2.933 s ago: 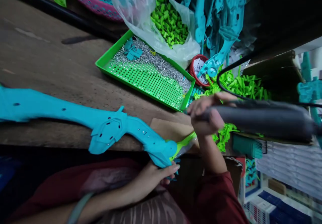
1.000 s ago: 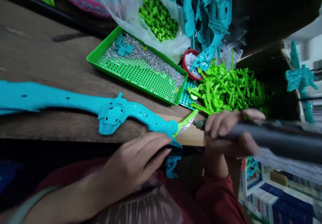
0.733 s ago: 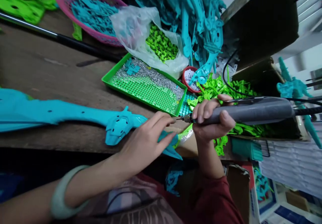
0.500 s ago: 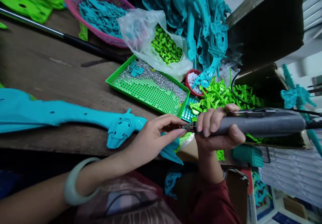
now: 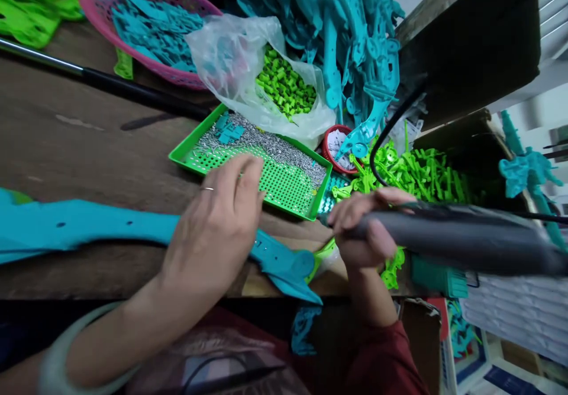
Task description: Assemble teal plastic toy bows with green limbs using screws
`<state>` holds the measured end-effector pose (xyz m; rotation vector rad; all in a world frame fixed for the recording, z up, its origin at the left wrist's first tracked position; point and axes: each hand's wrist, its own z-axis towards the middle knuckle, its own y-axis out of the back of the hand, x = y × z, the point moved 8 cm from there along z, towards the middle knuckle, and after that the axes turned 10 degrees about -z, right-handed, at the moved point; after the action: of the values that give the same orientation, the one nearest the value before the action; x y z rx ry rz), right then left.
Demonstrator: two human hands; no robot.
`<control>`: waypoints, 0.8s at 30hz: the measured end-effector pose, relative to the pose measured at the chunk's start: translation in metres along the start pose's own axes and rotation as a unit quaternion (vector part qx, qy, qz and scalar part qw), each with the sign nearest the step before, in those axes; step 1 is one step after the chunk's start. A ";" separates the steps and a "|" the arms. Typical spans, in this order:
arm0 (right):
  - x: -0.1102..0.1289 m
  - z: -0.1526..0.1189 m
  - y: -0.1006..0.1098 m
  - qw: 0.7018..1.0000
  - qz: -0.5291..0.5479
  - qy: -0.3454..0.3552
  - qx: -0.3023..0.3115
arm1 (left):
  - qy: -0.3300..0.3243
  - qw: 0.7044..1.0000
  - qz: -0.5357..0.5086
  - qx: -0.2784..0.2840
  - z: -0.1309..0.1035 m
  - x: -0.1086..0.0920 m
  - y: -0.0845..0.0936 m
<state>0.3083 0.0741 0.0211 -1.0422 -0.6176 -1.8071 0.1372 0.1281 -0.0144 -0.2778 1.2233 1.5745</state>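
Note:
My right hand (image 5: 361, 229) is wrapped round a dark grey electric screwdriver (image 5: 461, 235), blurred by motion, its tip pointing left. My left hand (image 5: 217, 211), back up and fingers bent downward, hovers over a long turquoise plastic part (image 5: 119, 223); its fingertips are hidden. That part lies along the table's front edge, and my hand hides its middle. Just beyond my left fingers sits a green perforated tray (image 5: 284, 185) with many small silver screws (image 5: 284, 143) along its far side. A few small turquoise pieces (image 5: 228, 129) lie on the screws.
Behind the tray are a pink basket (image 5: 151, 70) of turquoise pieces, a plastic bag (image 5: 222, 52) of small green parts (image 5: 286, 84) and a red basket (image 5: 339, 149). Turquoise parts (image 5: 341, 40) are heaped at the back, green ones (image 5: 426, 170) at right. The screwdriver's black cord (image 5: 397, 114) loops there.
My left hand has left the screwdriver's tip and moved left over the long turquoise part, covering the angular piece on it. The screwdriver's tip has shifted slightly left. The view has shifted a little.

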 end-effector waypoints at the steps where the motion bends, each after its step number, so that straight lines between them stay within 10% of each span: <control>1: -0.014 0.002 0.003 0.999 -0.023 -0.004 -0.031 | 0.001 1.000 0.024 -0.002 -0.001 0.003 -0.001; 7: -0.076 0.002 -0.004 0.997 -0.013 -0.062 -0.034 | -0.144 0.967 -0.172 0.119 -0.063 -0.031 -0.027; 12: -0.081 -0.002 -0.006 0.998 -0.018 -0.061 -0.016 | 0.051 0.852 -0.321 0.410 -0.136 -0.041 -0.082; 18: -0.092 -0.004 -0.008 0.994 -0.071 -0.081 -0.008 | -0.210 0.950 -0.120 0.196 -0.124 -0.042 -0.063; 24: -0.035 -0.005 0.001 0.990 -0.111 -0.069 -0.046 | -0.262 0.955 -0.012 0.136 -0.112 -0.042 -0.077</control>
<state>0.3147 0.0861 -0.0114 -1.2065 -0.7656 -1.9839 0.1730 0.0060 -0.0775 0.2902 0.9900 1.3209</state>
